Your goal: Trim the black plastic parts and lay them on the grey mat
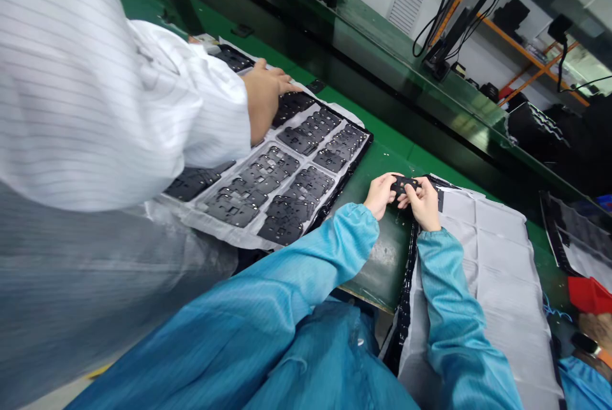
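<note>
My left hand [381, 194] and my right hand [423, 201] meet over the green bench [382, 257], both pinched on one small flat black part [405, 185] held between them. Both arms wear teal sleeves. Just right of my hands lies a stack of black trays [406, 282] covered by a white cloth sheet [497, 250]. To the left sits a black tray [356, 158] lined with white cloth, its pockets filled with several stacks of flat black parts [268, 171].
A co-worker in a white striped coat fills the left side, one hand [264, 97] resting on the far part of the left tray. A raised dark conveyor rail [430, 97] runs behind the bench. Another person's hand with a watch [590, 333] and a red cloth [590, 295] sit at lower right.
</note>
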The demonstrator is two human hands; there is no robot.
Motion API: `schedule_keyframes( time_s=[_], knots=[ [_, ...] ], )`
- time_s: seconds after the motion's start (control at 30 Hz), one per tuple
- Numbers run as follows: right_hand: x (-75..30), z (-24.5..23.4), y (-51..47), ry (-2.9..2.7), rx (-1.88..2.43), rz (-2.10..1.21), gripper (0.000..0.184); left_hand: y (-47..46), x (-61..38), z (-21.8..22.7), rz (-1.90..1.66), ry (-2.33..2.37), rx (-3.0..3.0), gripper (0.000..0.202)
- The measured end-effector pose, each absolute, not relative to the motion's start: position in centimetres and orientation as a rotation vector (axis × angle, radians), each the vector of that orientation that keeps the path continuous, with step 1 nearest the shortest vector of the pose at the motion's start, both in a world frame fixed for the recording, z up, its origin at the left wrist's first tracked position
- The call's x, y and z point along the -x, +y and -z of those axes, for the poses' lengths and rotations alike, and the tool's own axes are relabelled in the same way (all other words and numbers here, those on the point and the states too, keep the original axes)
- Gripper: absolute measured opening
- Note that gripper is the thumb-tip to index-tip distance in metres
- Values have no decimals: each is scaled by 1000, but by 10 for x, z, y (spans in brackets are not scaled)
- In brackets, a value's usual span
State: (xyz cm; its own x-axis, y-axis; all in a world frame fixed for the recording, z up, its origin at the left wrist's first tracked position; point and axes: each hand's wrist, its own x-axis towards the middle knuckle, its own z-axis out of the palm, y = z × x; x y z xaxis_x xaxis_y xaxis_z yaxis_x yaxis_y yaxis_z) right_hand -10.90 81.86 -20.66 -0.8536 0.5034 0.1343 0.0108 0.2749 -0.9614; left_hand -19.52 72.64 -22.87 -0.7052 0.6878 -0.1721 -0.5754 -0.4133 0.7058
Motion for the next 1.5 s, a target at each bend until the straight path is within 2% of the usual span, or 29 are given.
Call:
schedule_keyframes(
  time_s=[0.17, 0.4, 0.7, 1.0, 1.5],
  knots=[
    [107, 210, 817, -2125, 457, -1596, 31, 727, 192, 232, -2152, 948, -179, 19],
    [106, 211, 819, -2077, 464, -1626, 34, 725, 190, 230, -2147, 923, -248, 29],
    [104, 211, 819, -2097, 438, -1653, 36, 724, 189, 230, -2190, 1064, -279, 18],
    [106, 213, 822, -2049, 449, -1698, 34, 720, 191, 226, -2165, 1081, -332, 26],
    [111, 209, 826, -2059, 454, -1718, 34, 723, 199, 224, -2165, 1175, -312, 24]
  ],
)
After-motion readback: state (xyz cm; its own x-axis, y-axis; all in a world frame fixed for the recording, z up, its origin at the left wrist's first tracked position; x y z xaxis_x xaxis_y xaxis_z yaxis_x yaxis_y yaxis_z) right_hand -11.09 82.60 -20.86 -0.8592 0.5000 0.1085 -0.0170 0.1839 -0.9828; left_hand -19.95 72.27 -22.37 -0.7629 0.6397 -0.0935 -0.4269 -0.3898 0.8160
